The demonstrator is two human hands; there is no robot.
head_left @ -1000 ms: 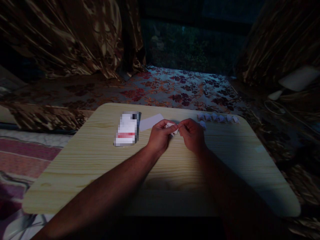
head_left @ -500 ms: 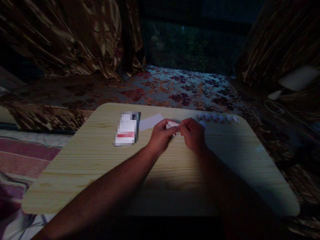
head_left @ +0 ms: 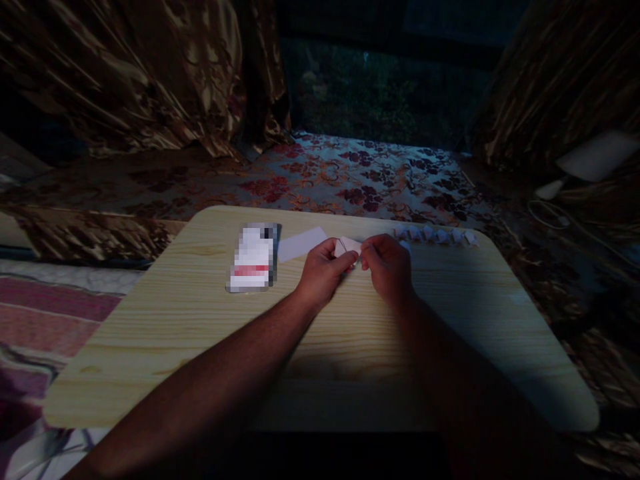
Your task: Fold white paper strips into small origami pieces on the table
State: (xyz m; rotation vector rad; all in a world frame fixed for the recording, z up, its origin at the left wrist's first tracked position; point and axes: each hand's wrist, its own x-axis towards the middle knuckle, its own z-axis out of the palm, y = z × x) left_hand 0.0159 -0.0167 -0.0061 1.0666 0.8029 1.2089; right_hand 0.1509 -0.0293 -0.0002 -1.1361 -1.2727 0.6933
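Note:
A small piece of folded white paper [head_left: 349, 246] is held up between my two hands, above the far half of the wooden table. My left hand [head_left: 321, 272] pinches it from the left, with the thumb across its front. At its right edge, my right hand [head_left: 387, 267] has thumb and fingers closed on the paper. Behind my left hand lies a flat white paper strip [head_left: 301, 245]. Just behind my right hand, a white folded paper piece [head_left: 405, 246] is partly hidden.
Several small folded white paper pieces [head_left: 435, 235] stand in a row along the table's [head_left: 215, 353] far right edge. A blurred-out white and red object [head_left: 253, 259] lies left of the strip. Beyond is a ledge with flowered cloth [head_left: 370, 175], between curtains [head_left: 200, 73].
The paper between my hands has turned slightly, showing a different face. My right fingers have shifted a little along its right edge. Everything else stays in place.

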